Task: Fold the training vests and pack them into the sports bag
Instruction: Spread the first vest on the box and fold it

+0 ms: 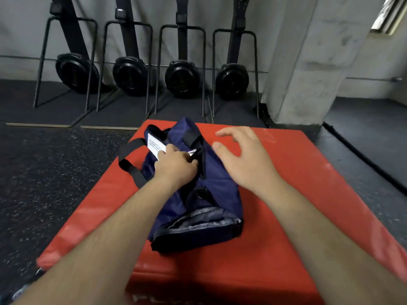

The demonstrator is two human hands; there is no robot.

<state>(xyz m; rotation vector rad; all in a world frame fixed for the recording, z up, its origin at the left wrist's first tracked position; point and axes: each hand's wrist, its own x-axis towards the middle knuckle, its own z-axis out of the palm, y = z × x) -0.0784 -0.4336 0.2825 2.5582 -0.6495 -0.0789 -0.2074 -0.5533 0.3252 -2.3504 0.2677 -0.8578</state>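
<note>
Left hand (176, 164) is curled tight on a black tab (196, 154) at the top seam of the navy sports bag (215, 190), which lies lengthwise on the red mat (297, 194). Just beside it the right hand (242, 159) hovers, fingers spread, holding nothing. No vests show; whether they are inside I cannot tell. It looks like zip work, so next the free hand should steady the fabric while the tab is drawn along.

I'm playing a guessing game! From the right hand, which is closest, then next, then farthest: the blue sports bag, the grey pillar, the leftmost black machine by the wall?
1. Navy sports bag, just left of the right hand.
2. Concrete pillar, beyond the red mat, to the right.
3. Leftmost black exercise machine, far left at the wall.
</note>
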